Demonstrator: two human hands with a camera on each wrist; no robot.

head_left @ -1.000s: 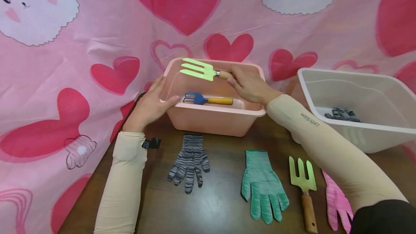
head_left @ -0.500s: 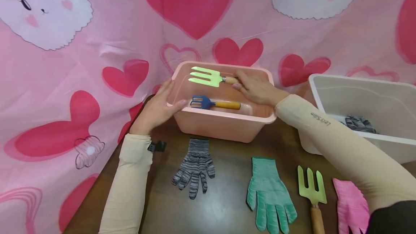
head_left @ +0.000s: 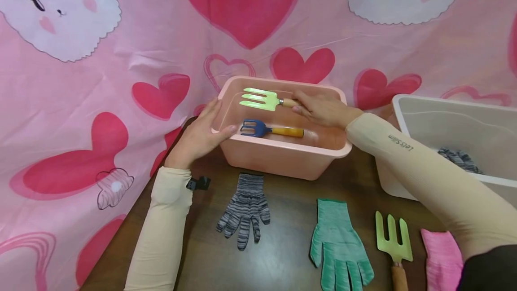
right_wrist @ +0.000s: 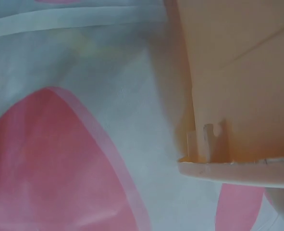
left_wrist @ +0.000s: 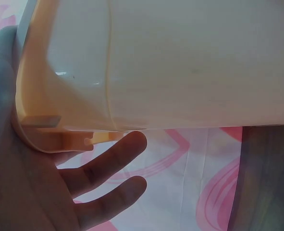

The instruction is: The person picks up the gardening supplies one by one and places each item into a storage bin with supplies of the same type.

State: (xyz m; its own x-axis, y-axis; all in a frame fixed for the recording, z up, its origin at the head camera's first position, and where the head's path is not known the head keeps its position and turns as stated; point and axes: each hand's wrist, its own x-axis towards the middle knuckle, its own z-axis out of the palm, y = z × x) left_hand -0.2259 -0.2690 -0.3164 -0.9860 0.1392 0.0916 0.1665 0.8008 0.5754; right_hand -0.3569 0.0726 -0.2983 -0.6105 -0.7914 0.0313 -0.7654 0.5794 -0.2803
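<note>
My right hand (head_left: 325,109) grips the wooden handle of a hand fork with light green tines (head_left: 261,101), held over the pink bin (head_left: 274,158). The tines point left above the bin's inside. On the bin floor lies a blue hand cultivator (head_left: 256,129) with a yellow handle. My left hand (head_left: 194,143) holds the bin's front left corner, thumb over the front rim and fingers along the left side. In the left wrist view two fingers (left_wrist: 115,154) stick out below the rim. The right wrist view has the bin's outer wall (right_wrist: 247,96) but not the hand.
A grey patterned glove (head_left: 244,208), a green glove (head_left: 341,246), a second green hand fork (head_left: 393,239) and a pink glove (head_left: 442,257) lie on the dark table (head_left: 282,219). At the right stands a grey-white bin (head_left: 397,169) with a grey patterned glove (head_left: 458,158) inside.
The hand fork in my right hand has come down a little closer to the bin's inside. My left hand stays on the bin's corner. The head view has shifted slightly.
</note>
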